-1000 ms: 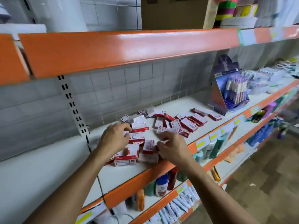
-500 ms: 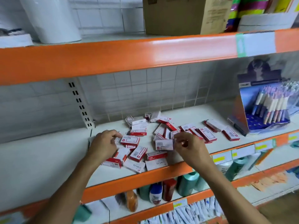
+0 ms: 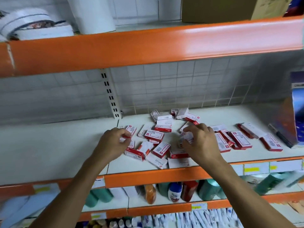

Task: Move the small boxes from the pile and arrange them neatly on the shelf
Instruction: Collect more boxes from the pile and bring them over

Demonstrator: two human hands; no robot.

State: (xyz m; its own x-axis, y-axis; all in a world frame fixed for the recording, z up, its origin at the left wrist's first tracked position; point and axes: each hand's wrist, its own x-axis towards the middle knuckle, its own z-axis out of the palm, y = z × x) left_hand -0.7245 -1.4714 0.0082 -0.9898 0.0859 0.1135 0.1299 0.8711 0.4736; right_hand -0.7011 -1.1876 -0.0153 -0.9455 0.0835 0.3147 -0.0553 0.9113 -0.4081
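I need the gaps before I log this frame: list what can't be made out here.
- Head view: box in left hand, mostly hidden by its fingers.
- Box in right hand, blurred; print unreadable.
- Blue display carton, cut off by the right edge.
- Bottles on lower shelf, labels blurred.

Red & white boxes, white shelf w/ orange edge.

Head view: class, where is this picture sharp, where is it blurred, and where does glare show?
Head view: sharpest mid-frame, where a small box reads STAPLES; edges smear, notably the paper rolls top left and the bottles below; glare streaks the upper orange shelf edge; wide-angle bends it too.
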